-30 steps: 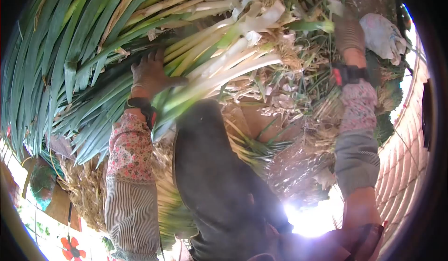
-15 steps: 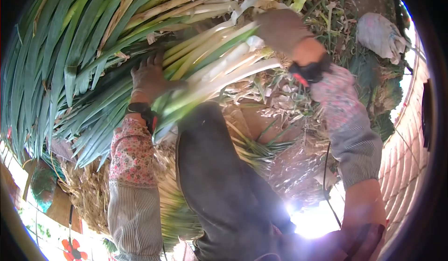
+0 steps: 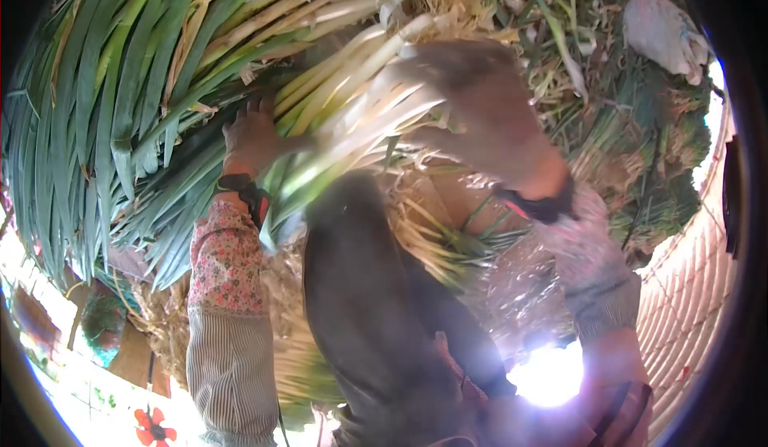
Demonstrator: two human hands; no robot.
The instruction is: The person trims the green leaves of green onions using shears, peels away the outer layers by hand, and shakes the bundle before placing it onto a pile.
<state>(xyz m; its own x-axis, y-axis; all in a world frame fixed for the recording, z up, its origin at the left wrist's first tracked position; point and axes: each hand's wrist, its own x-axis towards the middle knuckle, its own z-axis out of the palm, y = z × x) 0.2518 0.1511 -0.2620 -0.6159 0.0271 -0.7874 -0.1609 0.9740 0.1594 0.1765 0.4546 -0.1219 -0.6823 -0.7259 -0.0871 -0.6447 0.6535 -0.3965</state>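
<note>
A bunch of large green onions lies across the upper middle, white ends to the right and green leaves to the lower left. My left hand, in a thin glove, rests on the leaf side of the bunch with its fingers spread and thumb stretched out. Over the white ends is my right hand, also gloved and smeared by motion. Its fingers and thumb point left and look apart, around the stalks' ends without a clear grip on them.
A big pile of green onions fills the upper left. Peeled skins and trimmings litter the upper right, near a pale cloth-like bundle. My dark-clothed leg is below the bunch, beside clear plastic and more onions.
My right hand has moved down and slightly left over the white ends, with its fingers spreading. My left hand has stayed on the bunch. The view has shifted a little.
</note>
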